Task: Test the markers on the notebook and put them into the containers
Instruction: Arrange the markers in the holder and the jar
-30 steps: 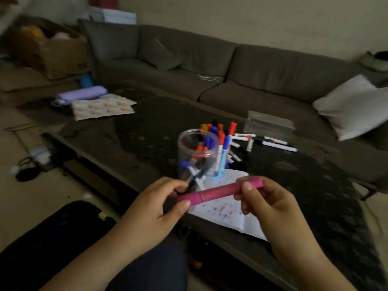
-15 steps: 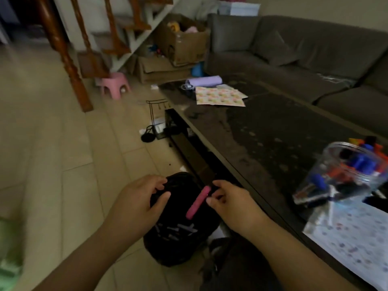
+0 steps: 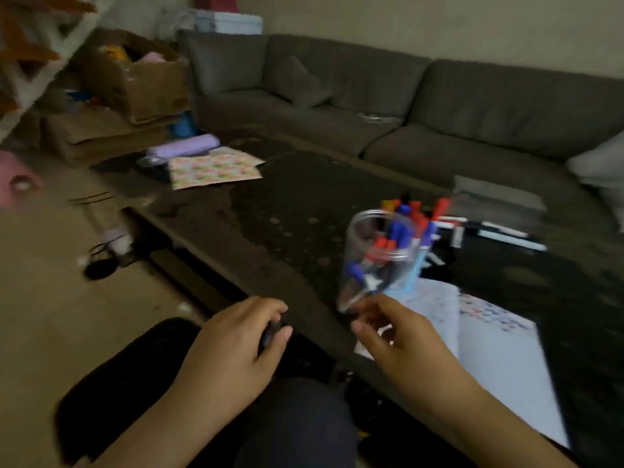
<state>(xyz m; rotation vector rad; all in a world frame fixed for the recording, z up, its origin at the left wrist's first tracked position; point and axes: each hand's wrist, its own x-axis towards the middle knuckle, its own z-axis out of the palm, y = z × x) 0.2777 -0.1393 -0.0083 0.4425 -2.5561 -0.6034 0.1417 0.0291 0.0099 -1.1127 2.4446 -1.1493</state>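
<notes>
Pink marker gone from hands [image 3: 236, 342].

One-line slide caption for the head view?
Left hand grips a dark marker; right hand reaches toward the marker jar beside the notebook.

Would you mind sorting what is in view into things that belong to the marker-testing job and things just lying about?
Job: clear jar of markers, open notebook, loose markers on the table, dark marker in the left hand.
Lying about: patterned paper, purple pouch, cardboard box, sofa.
</notes>
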